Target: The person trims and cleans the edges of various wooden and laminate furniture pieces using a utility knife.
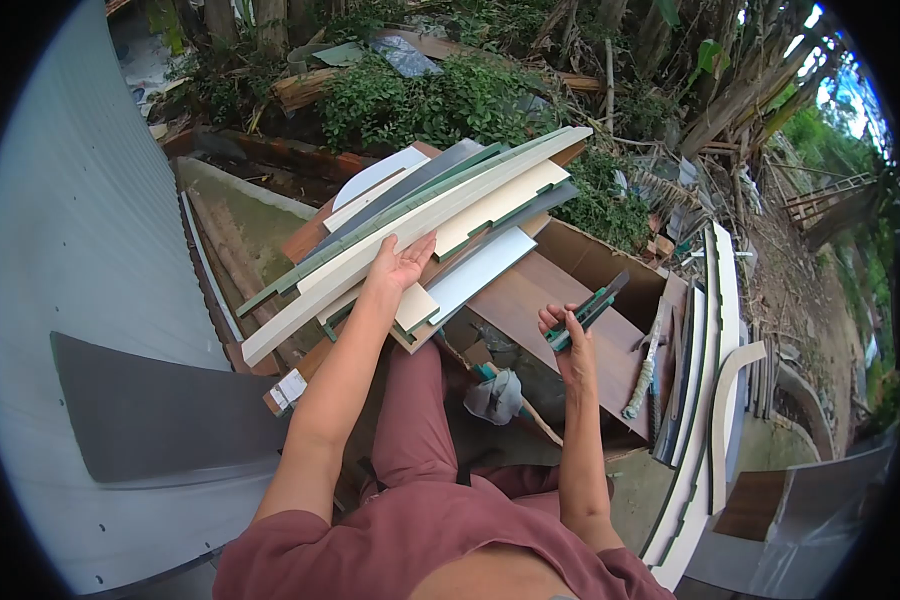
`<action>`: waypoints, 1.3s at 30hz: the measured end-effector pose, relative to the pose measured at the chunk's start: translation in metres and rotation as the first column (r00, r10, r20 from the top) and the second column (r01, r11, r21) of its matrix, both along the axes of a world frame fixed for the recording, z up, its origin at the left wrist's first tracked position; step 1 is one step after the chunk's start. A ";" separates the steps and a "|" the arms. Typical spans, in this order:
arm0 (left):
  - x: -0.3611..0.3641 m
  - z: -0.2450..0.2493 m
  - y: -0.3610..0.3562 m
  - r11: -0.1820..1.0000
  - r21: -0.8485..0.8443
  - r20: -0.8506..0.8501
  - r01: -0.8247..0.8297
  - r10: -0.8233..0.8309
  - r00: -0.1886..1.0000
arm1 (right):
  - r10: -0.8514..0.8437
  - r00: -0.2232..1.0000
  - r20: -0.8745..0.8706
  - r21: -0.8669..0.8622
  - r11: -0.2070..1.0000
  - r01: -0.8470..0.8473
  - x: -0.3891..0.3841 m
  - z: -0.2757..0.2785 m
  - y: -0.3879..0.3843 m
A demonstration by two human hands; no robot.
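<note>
Outdoors, the left hand [398, 262] lies flat against a stack of offcut strips [440, 215]. Its fingers are stretched out close together and its thumb is set apart, so it grips nothing. The stack sits at about twelve o'clock from the person's lap, fanning toward one o'clock. It is made of cream, white, grey and green-edged lengths, and one long pale strip [370, 262] runs down to eight o'clock.

The right hand [572, 348] is at three o'clock of the left and well apart from it. Its fingers are curled tight around a green utility knife [587, 308], whose tip points up toward one o'clock. Under that hand is a brown board [530, 290].

At three o'clock of the knife, a tool with a cord-wrapped handle [647, 362] lies on the board. Beyond it, curved white strips [718, 395] stand on edge. A plastic-wrapped object [494, 396] lies between the forearms, near the knees.

A corrugated metal sheet [65, 250] fills the nine o'clock side, with a dark grey panel [160, 410] laid on it.

A small white tag [288, 389] sits on a board end at seven o'clock of the left hand, and its print is too small to read. No other writing or brand can be read.
</note>
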State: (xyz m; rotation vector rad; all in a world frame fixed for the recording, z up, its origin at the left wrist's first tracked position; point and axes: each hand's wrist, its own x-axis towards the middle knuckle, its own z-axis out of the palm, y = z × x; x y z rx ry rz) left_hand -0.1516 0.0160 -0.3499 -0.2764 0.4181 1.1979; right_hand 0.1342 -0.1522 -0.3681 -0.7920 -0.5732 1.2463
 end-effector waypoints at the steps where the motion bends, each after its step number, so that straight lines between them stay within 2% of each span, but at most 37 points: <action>1: 0.001 -0.004 0.004 1.000 -0.015 0.021 0.024 -0.024 0.999 | -0.021 1.000 -0.004 0.002 1.000 0.021 0.002 -0.003 -0.016; 3: -0.001 -0.009 0.010 0.997 -0.021 0.047 0.068 -0.067 0.997 | -0.027 0.999 -0.024 -0.058 0.998 0.025 0.003 -0.009 -0.049; 6: -0.009 -0.011 0.014 0.986 -0.087 0.258 0.142 -0.115 0.959 | -0.048 0.998 -0.044 -0.128 0.991 0.042 0.001 -0.014 -0.101; 9: -0.010 -0.003 0.010 0.981 -0.109 0.248 0.163 -0.132 0.960 | -0.085 0.992 -0.094 -0.187 0.980 0.066 -0.003 -0.023 -0.146; 11: -0.014 -0.006 0.008 0.973 -0.084 0.171 0.217 -0.200 0.965 | -0.119 0.988 -0.098 -0.188 0.977 0.099 -0.006 -0.034 -0.167; 14: -0.012 -0.005 -0.001 0.923 0.179 0.097 0.341 -0.362 0.927 | -0.145 0.974 -0.173 -0.249 0.964 0.099 -0.015 -0.050 -0.199; 17: 0.012 0.011 -0.022 0.843 0.316 -0.011 0.436 -0.456 0.890 | -0.172 0.967 -0.188 -0.310 0.945 0.107 -0.024 -0.059 -0.221; 19: 0.041 0.004 -0.035 0.725 0.404 -0.002 0.557 -0.608 0.794 | -0.197 0.962 -0.189 -0.308 0.942 0.133 -0.026 -0.059 -0.234; 21: 0.084 0.002 -0.064 0.663 0.318 -0.053 0.678 -0.701 0.711 | -0.244 0.956 -0.161 -0.314 0.931 0.185 -0.022 -0.063 -0.246; 24: 0.149 -0.013 -0.117 0.517 0.193 -0.233 0.834 -0.801 0.551 | -0.306 0.952 0.001 -0.324 0.901 0.290 -0.011 -0.056 -0.262; 28: 0.222 -0.030 -0.189 0.304 0.096 -0.393 0.948 -0.864 0.316 | -0.385 0.921 0.059 -0.311 0.870 0.383 0.008 -0.061 -0.297; 31: 0.265 -0.039 -0.232 0.175 0.037 -0.482 0.984 -0.859 0.171 | -0.445 0.895 -0.034 -0.310 0.856 0.414 0.017 -0.084 -0.321; 32: 0.277 -0.041 -0.244 0.126 0.037 -0.536 0.991 -0.835 0.127 | -0.441 0.889 -0.120 -0.288 0.873 0.394 0.020 -0.095 -0.327; 33: 0.290 -0.043 -0.255 0.077 0.035 -0.588 0.996 -0.805 0.083 | -0.440 0.888 -0.129 -0.285 0.875 0.392 0.021 -0.108 -0.332; 35: 0.323 -0.039 -0.272 0.030 0.002 -0.661 1.000 -0.750 0.024 | -0.403 0.844 -0.355 -0.234 0.912 0.338 0.021 -0.124 -0.339; 36: 0.344 -0.038 -0.276 -0.013 0.011 -0.815 1.000 -0.580 0.001 | -0.403 0.839 -0.366 -0.228 0.913 0.339 0.022 -0.129 -0.341; 37: 0.366 -0.037 -0.279 -0.061 0.011 -0.926 0.998 -0.378 -0.013 | -0.402 0.789 -0.464 -0.197 0.915 0.351 0.025 -0.129 -0.341; 38: 0.393 -0.043 -0.276 -0.117 0.074 -0.997 0.990 -0.012 0.073 | -0.394 0.731 -0.557 -0.165 0.915 0.368 0.028 -0.130 -0.341; 39: 0.419 -0.053 -0.272 -0.196 0.113 -0.920 0.974 0.348 0.177 | -0.396 0.725 -0.564 -0.156 0.913 0.377 0.029 -0.134 -0.342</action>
